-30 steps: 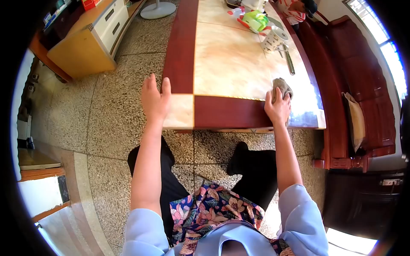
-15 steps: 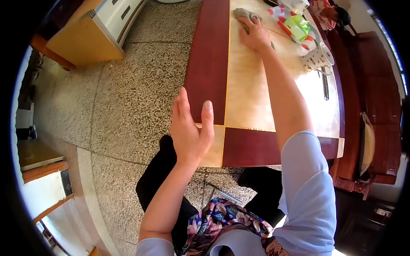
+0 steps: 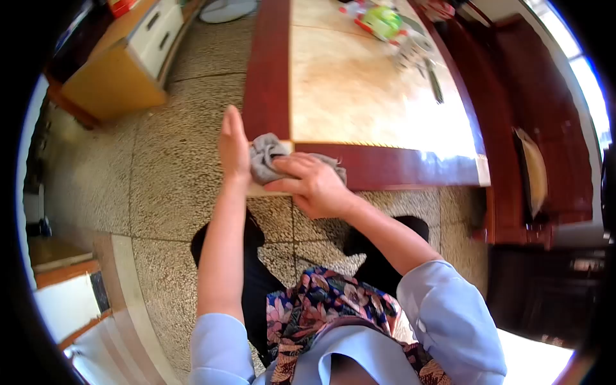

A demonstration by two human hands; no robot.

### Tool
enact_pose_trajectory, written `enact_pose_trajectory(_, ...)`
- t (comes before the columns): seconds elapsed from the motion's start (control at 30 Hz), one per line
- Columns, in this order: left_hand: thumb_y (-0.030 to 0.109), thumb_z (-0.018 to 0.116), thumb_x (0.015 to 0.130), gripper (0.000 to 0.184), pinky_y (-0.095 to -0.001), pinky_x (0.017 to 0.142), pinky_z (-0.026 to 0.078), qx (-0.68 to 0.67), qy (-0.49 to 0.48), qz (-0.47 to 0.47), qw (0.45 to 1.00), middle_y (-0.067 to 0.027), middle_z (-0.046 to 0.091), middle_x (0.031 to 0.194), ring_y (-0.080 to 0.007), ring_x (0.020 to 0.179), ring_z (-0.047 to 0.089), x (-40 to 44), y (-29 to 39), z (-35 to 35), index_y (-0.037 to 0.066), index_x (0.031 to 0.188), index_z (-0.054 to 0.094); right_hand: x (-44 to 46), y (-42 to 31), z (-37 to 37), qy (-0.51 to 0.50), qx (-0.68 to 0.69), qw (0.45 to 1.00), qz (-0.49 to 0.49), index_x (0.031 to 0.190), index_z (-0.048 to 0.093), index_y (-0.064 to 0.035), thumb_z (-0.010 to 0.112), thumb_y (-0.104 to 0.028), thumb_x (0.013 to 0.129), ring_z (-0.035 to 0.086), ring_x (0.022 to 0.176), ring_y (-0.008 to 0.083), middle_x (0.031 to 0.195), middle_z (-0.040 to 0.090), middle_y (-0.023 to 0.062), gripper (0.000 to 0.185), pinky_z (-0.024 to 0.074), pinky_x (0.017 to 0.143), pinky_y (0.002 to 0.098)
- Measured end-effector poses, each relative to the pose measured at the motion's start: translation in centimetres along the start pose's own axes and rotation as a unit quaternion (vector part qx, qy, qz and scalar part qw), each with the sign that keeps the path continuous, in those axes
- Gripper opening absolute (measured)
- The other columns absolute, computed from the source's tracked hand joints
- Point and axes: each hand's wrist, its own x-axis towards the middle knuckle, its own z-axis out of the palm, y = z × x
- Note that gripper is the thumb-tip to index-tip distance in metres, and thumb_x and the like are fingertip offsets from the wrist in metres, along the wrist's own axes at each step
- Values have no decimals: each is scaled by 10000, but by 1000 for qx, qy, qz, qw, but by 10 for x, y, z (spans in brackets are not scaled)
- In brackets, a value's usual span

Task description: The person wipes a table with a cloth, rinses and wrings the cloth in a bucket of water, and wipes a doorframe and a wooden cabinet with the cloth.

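A crumpled grey cloth [image 3: 264,160] lies on the near left corner of the table [image 3: 346,83], which has a cream top and a dark red border. My right hand [image 3: 314,183] presses on the cloth with its fingers over it, and part of the cloth sticks out beyond the knuckles. Just beyond the table's left edge, my left hand [image 3: 234,144] is upright beside the cloth, fingers stretched and seen edge-on, holding nothing.
Toward the table's far right are a patterned mug [image 3: 414,51], a green and red plastic package [image 3: 382,24] and a dark slim object [image 3: 434,82]. A red wooden bench [image 3: 500,115] runs along the right. A drawer cabinet [image 3: 122,70] stands at the left.
My right hand and the cloth have come from the far part of the table to its near left corner. The view has shifted, and my left hand is now beside the cloth.
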Motion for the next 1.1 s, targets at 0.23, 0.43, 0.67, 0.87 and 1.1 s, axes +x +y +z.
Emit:
enact_pose_trajectory(0.23,577,364,963,788,-361,1129,272,91,-5,96,991,-230,383,1463,-312,1369,365,-23,3,1,-76,1404,369,-110,-31,-67,151,176,952,199,915,701,-51,492,118,669,640,940,267,1006,652,126,364,523,818,355)
enact_pose_trajectory(0.43,593,398,948,803,-362,1121,283,89,11,94,992,-225,394,1457,-300,1359,383,-30,13,9,-61,1412,369,-239,77,-219,444,-33,754,482,1170,669,-114,468,84,857,620,841,109,1069,685,79,422,486,704,224)
enact_pose_trajectory(0.67,604,392,945,808,-377,1112,296,131,7,117,984,-228,412,1443,-316,1343,401,-29,19,17,-57,1410,378,-306,187,-220,150,-372,564,722,1375,493,-275,476,-342,878,329,1390,285,1472,389,170,502,297,1115,418)
enact_pose_trajectory(0.87,598,382,953,797,-355,1131,268,177,0,133,975,-212,375,1474,-297,1378,354,-27,19,19,-48,1418,371,-221,163,-171,69,-221,723,651,1333,511,-291,398,-258,971,657,973,355,1129,652,174,380,544,826,421)
enact_pose_trajectory(1.1,693,379,904,876,-392,1129,259,-78,-28,5,997,-238,349,1480,-314,1377,344,-2,-3,5,-8,1429,380,-17,-21,28,2,-147,962,232,1123,636,-161,645,-159,738,487,1208,304,1242,532,162,385,372,1027,437)
